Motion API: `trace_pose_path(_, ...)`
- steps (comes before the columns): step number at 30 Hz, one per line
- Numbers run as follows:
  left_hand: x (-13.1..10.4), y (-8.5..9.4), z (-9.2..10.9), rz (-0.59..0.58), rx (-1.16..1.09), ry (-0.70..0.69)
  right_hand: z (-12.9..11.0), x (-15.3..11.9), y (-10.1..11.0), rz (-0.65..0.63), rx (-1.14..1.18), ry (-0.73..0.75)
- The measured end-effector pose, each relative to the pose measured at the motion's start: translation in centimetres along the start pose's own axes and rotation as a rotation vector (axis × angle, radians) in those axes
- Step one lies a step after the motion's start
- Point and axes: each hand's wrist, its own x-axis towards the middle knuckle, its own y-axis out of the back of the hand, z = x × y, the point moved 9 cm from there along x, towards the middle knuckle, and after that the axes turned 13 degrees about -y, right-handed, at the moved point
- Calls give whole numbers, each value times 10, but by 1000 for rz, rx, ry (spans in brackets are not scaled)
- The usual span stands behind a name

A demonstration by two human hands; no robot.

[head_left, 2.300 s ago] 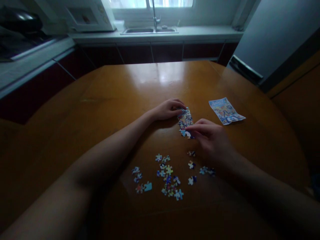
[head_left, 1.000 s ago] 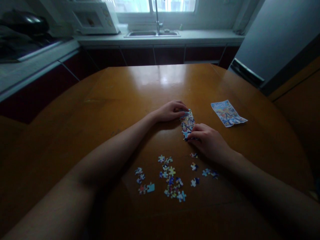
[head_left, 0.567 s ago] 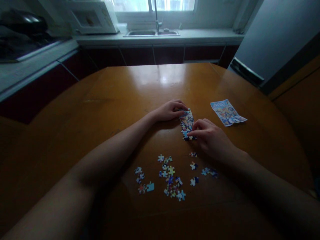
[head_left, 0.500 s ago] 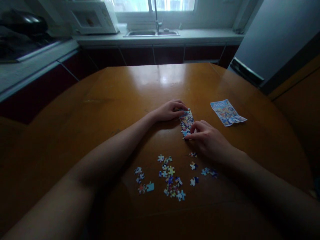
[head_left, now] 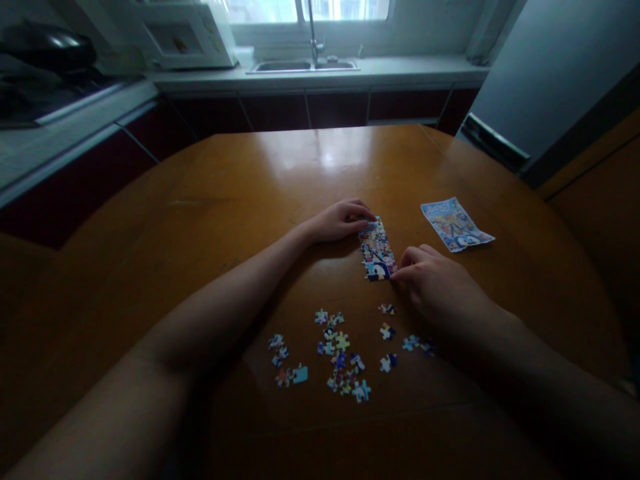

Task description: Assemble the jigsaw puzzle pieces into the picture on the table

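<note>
A partly assembled jigsaw puzzle (head_left: 376, 248) lies on the wooden table, a narrow strip of many-coloured pieces with a blue and white figure at its near end. My left hand (head_left: 345, 220) holds its far left edge, thumb and curled fingers against the border. At the near right corner, the pinched fingertips of my right hand (head_left: 433, 277) grip the puzzle's edge; whether a separate piece is between them is hidden. Closer to me lie loose jigsaw pieces (head_left: 343, 341), with several more to their left and right.
A creased picture sheet (head_left: 457, 225) lies on the table (head_left: 280, 173) to the right of the puzzle. Beyond the table are a counter with a sink (head_left: 285, 67), a microwave (head_left: 183, 37) and a pan on a stove (head_left: 50, 47). A fridge (head_left: 545, 80) stands at the right.
My right hand has slid to the right along the puzzle's near end, from its left part to the right corner, uncovering the figure. My left hand has stayed in place.
</note>
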Motion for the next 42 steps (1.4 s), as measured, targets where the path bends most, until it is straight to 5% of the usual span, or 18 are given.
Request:
trace_pose_path(8,-12,25,-36,344,30,192,-1,9,-3,90,63,-39)
trace_pose_path(21,-14,27,-43,355,31,227,15,26,-40,130,157,-136)
trace_pose_path(42,-15,24,-42,352,99,219,72,37,-11,357,411,-236)
